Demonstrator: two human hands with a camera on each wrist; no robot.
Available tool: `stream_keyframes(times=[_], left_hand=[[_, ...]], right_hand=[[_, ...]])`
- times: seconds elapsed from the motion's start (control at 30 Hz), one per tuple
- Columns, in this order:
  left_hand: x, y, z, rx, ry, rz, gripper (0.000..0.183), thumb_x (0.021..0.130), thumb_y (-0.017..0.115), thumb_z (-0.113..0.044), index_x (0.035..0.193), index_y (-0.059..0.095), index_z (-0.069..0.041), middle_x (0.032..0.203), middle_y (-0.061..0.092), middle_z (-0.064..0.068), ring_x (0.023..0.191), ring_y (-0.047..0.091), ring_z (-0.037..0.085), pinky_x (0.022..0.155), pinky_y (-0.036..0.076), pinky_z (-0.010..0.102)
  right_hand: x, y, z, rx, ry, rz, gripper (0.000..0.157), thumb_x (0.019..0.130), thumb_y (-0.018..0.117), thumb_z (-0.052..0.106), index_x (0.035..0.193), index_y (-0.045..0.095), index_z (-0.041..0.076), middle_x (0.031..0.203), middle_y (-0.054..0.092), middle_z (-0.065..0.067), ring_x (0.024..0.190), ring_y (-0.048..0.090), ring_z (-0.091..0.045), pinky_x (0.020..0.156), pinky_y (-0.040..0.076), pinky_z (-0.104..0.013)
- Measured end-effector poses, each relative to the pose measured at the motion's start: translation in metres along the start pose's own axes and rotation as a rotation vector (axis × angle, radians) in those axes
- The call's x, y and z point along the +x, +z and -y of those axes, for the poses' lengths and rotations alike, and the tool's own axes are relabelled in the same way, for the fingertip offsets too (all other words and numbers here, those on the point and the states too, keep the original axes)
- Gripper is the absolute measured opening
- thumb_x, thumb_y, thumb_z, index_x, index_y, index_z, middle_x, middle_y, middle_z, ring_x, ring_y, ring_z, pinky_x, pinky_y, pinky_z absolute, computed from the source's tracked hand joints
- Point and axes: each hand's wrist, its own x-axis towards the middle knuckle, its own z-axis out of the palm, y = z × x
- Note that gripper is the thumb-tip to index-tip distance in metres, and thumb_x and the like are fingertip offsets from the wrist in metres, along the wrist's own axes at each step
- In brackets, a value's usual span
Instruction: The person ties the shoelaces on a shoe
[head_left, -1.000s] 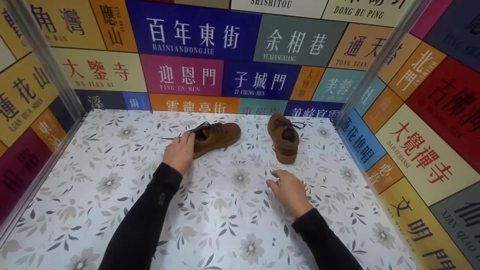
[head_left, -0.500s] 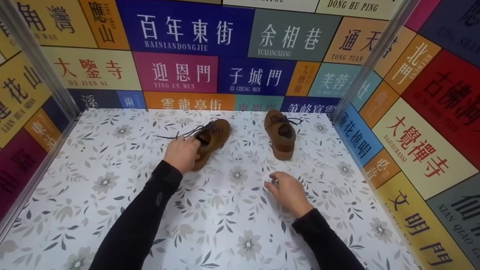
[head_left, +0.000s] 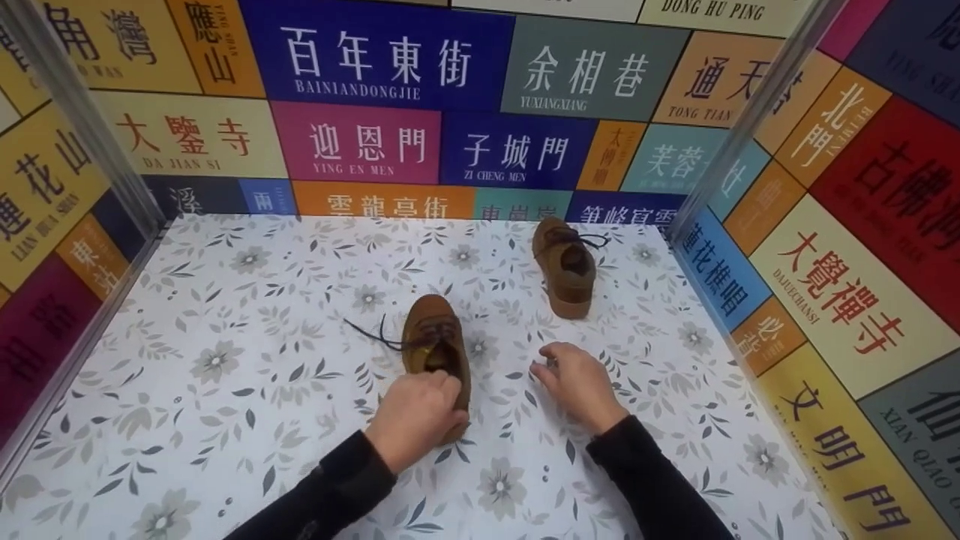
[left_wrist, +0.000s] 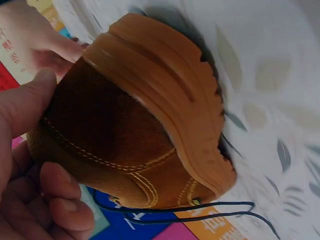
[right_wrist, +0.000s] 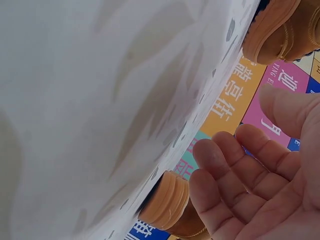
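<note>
A brown leather lace-up shoe (head_left: pixel 433 321) points away from me, left of the middle of the floral surface. My left hand (head_left: pixel 417 417) holds it at the heel; the left wrist view shows thumb and curled fingers around the collar of the shoe (left_wrist: pixel 115 120). Its dark lace (head_left: pixel 367 331) trails out to the left. Farther back on the right stands a matching brown shoe (head_left: pixel 568 281), heel toward me. My right hand (head_left: pixel 581 386) hovers between me and that shoe, holding nothing. In the right wrist view the fingers (right_wrist: pixel 215 157) are loosely curled.
White floral covering (head_left: pixel 300 465) spreads over the surface. A back wall (head_left: pixel 390 60) of colourful lettered panels closes off the far side. Similar side walls stand left and right, with metal corner posts (head_left: pixel 757 120).
My left hand has drawn the left shoe toward me and turned it from pointing right to pointing away. The right hand and the other shoe have stayed about where they were.
</note>
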Motion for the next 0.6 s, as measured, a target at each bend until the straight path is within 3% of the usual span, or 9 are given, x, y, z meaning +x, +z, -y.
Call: stream_keyframes(times=[0.23,0.33,0.4,0.5,0.6], left_hand=[[-0.022,-0.006,-0.018,-0.046,0.014,-0.025,0.035,0.081,0.092,-0.034,0.086,0.064,-0.012,0.076,0.06,-0.001,0.066,0.058,0.016,0.059,0.048,0.031],[-0.026,-0.008,-0.018,-0.134,-0.029,-0.02,0.032,0.085,0.091,-0.034,0.091,0.067,-0.013,0.081,0.063,-0.002,0.07,0.061,0.016,0.062,0.05,0.031],[-0.028,-0.01,-0.016,-0.232,-0.072,-0.037,0.028,0.09,0.087,-0.034,0.096,0.069,-0.014,0.086,0.065,-0.002,0.073,0.063,0.014,0.064,0.052,0.03],[-0.028,-0.01,-0.007,-0.422,-0.211,-0.092,0.022,0.099,0.078,-0.035,0.095,0.069,-0.015,0.086,0.065,-0.003,0.071,0.061,0.011,0.064,0.052,0.027],[-0.026,-0.003,0.007,-0.613,-0.449,-0.095,0.031,0.107,0.066,-0.036,0.084,0.067,-0.016,0.074,0.061,-0.005,0.064,0.054,0.008,0.06,0.047,0.025]], right_hand=[[0.002,-0.001,0.004,0.0,0.003,0.027,0.033,0.1,0.076,0.033,0.123,0.075,0.009,0.115,0.078,-0.012,0.106,0.074,-0.031,0.097,0.058,-0.05],[0.001,-0.001,0.015,0.025,-0.04,0.016,0.03,0.101,0.075,0.033,0.121,0.075,0.011,0.112,0.078,-0.009,0.103,0.075,-0.028,0.094,0.059,-0.047],[0.001,-0.002,0.028,0.071,-0.12,-0.01,0.028,0.102,0.074,0.033,0.12,0.076,0.012,0.11,0.079,-0.007,0.1,0.076,-0.026,0.09,0.06,-0.045],[0.004,-0.005,0.053,0.159,-0.308,-0.056,0.028,0.103,0.073,0.03,0.122,0.075,0.01,0.111,0.079,-0.007,0.098,0.076,-0.025,0.084,0.061,-0.042],[0.01,-0.006,0.079,0.193,-0.486,-0.084,0.033,0.101,0.076,0.032,0.126,0.075,0.01,0.117,0.077,-0.007,0.099,0.076,-0.023,0.084,0.063,-0.038]])
